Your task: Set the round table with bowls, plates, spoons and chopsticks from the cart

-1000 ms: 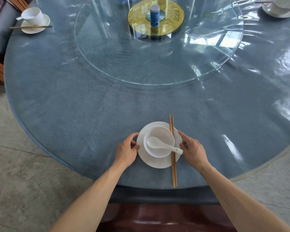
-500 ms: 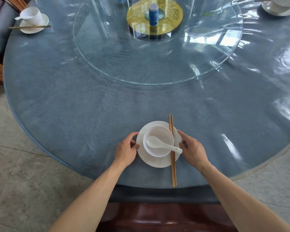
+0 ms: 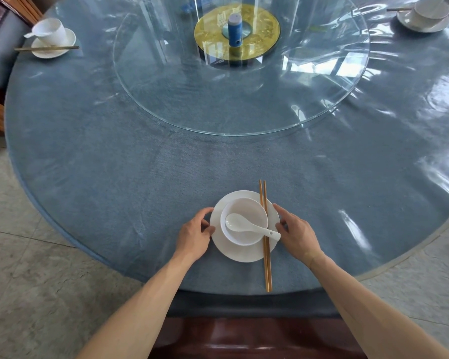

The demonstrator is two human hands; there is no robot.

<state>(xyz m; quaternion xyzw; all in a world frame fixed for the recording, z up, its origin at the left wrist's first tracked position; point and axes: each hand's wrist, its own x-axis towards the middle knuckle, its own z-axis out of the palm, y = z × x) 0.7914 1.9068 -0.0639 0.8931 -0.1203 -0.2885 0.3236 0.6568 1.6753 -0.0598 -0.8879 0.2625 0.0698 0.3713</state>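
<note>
glossy round white plate (image 3: 241, 253), smooth bowl (image 3: 240, 211), wooden chopsticks (image 3: 267, 260)

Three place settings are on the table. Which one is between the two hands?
The near setting: its plate lies between the left hand and right hand. The far-left setting and far-right setting stand untouched.

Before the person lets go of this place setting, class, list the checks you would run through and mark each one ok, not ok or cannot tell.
1. Bowl sits on the plate: ok.
2. Spoon lies in the bowl, handle over its right rim: ok.
3. Chopsticks lie side by side across the plate's right part: ok.
4. Chopstick ends stay inside the table edge: ok, though close to it.
5. Left hand and right hand steady the plate's sides: ok.
6. Plate centred before the chair: cannot tell.
</note>
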